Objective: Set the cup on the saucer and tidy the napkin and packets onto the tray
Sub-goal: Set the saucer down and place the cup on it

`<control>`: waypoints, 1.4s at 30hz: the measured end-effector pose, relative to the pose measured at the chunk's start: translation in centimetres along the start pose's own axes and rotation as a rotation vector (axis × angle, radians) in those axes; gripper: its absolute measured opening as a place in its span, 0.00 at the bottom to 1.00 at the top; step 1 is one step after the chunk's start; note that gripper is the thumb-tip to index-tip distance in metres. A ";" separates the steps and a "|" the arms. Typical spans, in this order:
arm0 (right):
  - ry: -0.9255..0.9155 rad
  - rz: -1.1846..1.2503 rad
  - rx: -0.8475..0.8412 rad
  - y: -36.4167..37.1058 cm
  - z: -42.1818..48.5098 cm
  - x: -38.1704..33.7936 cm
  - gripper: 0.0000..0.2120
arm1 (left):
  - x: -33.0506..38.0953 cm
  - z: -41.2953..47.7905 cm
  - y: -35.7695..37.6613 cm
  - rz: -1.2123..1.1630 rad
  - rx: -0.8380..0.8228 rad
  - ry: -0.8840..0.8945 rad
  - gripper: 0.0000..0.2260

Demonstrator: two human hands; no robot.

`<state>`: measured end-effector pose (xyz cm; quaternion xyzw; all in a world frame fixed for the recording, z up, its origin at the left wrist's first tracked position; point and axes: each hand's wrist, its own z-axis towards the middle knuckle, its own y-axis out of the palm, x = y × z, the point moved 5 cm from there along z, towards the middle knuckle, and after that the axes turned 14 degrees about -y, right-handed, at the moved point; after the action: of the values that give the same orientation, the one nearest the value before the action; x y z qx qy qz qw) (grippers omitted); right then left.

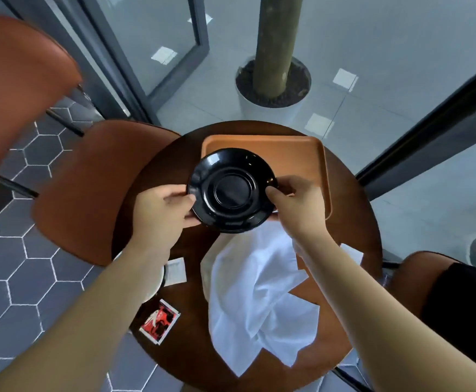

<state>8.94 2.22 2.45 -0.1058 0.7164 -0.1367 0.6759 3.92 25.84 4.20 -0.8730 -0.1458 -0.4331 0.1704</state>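
Observation:
A glossy black saucer [232, 190] hangs above the near edge of the orange tray [299, 154]. My left hand [163, 209] grips its left rim and my right hand [296, 199] grips its right rim. A crumpled white napkin [259, 301] lies on the round wooden table [180, 244] below the saucer. A red, black and white packet [160, 321] rests at the table's near left edge. A white packet [176, 271] lies just above it. A pale rounded object [156, 287], perhaps the cup, is mostly hidden under my left forearm.
Rust-coloured chairs stand to the left [89, 193] and at the right [429, 278] of the table. A white planter with a thick trunk [273, 89] stands beyond the table. Dark-framed glass panels close off the far side.

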 end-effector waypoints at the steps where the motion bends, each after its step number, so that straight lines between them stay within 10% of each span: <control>1: -0.002 -0.006 -0.028 1.4 0.1 -0.4 0.04 | 0.0 0.5 -1.3 0.000 0.012 -0.003 0.14; 10: -0.144 -0.253 -0.230 11.6 1.1 -2.6 0.19 | -2.5 5.8 -9.8 -0.031 0.099 -0.125 0.11; 42: -0.262 -0.719 -0.344 21.5 3.8 -2.1 0.12 | -7.4 15.0 -11.9 -0.037 0.151 -0.186 0.09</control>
<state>13.53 22.97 -3.09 -0.4768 0.5543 -0.2278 0.6431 5.45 42.10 -8.27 -0.8912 -0.2094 -0.3410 0.2134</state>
